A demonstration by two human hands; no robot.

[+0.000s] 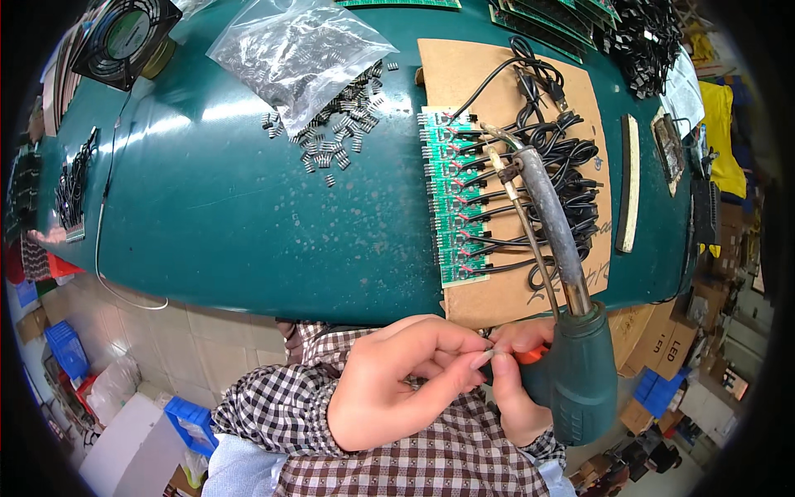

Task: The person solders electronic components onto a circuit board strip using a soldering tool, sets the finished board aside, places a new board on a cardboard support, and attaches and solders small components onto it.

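Observation:
My left hand is closed in a pinch at the table's front edge, its fingertips on something small and greyish that I cannot make out. My right hand meets it there, thumb and fingers closed around the grip of a green-handled soldering gun with an orange trigger. The gun's body hides part of that hand. Its metal barrel and thin feed tube reach over a row of small green circuit boards. Black cables run from the boards across a cardboard sheet.
A clear plastic bag spills small black-and-silver connectors on the green table. A black fan stands far left, its cord hanging over the edge. More boards and black cables lie far right, near a pale strip.

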